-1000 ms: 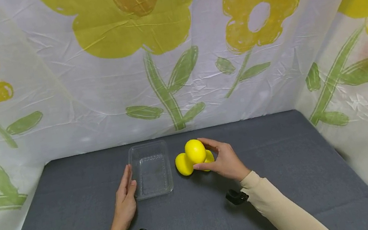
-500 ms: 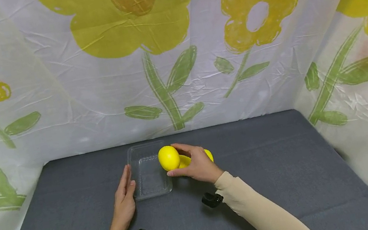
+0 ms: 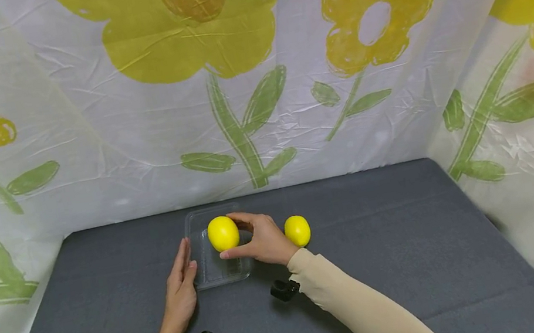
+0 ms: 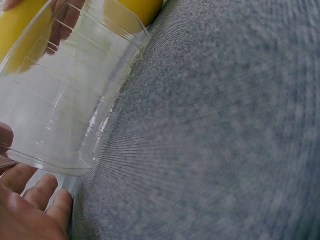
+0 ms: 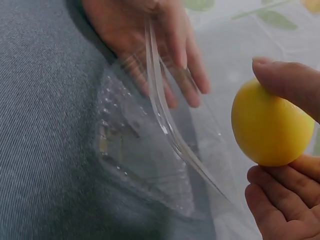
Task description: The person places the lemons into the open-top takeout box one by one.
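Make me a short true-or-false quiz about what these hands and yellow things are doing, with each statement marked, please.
1. The right hand holds a yellow object. True.
2. The left hand wears a glove. False: it is bare.
3. Another yellow object lies on the gray cloth. True.
4. The tray is solid black. False: it is see-through.
5. The left hand is at the tray's left side. True.

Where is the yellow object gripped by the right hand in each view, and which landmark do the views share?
Head: the yellow object is below and left of centre, pinched by the right hand.
Left wrist: upper left corner, partly behind the clear tray.
Right wrist: right side, about mid-height.
Shared landmark: the clear tray.
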Demonstrator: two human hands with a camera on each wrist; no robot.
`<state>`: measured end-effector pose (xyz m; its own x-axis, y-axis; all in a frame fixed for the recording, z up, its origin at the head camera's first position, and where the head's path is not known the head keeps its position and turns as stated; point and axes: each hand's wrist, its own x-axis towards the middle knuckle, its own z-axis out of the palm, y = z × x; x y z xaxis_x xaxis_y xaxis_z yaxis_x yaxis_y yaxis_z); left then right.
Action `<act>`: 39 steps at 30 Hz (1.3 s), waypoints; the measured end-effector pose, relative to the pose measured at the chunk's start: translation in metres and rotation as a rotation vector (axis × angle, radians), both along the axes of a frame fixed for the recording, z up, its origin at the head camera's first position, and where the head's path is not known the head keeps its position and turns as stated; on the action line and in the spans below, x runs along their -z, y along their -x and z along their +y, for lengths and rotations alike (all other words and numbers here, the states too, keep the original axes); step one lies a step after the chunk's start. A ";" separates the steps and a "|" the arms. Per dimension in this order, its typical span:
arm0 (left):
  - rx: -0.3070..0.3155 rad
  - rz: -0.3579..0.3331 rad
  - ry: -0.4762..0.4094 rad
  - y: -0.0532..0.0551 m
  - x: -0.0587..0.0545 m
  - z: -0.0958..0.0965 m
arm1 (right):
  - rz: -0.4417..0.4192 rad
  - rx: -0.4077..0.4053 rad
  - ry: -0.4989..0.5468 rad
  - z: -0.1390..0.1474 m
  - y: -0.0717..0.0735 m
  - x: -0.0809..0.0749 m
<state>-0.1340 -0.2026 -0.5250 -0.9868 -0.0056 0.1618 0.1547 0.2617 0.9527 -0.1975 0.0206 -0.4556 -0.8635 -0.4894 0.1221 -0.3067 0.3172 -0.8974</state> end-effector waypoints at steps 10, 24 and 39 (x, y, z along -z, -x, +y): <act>0.003 0.003 -0.015 0.000 -0.002 0.001 | -0.013 -0.013 -0.093 -0.010 0.004 0.008; 0.012 -0.012 -0.018 0.000 -0.001 0.000 | 0.263 -0.097 -0.428 -0.025 0.000 0.008; 0.014 -0.004 -0.009 0.000 -0.001 0.000 | 0.338 -0.166 -0.591 -0.033 -0.003 0.009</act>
<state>-0.1343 -0.2028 -0.5244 -0.9874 0.0067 0.1583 0.1549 0.2507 0.9556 -0.1950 -0.0125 -0.4647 -0.7330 -0.6788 0.0437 -0.6254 0.6473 -0.4357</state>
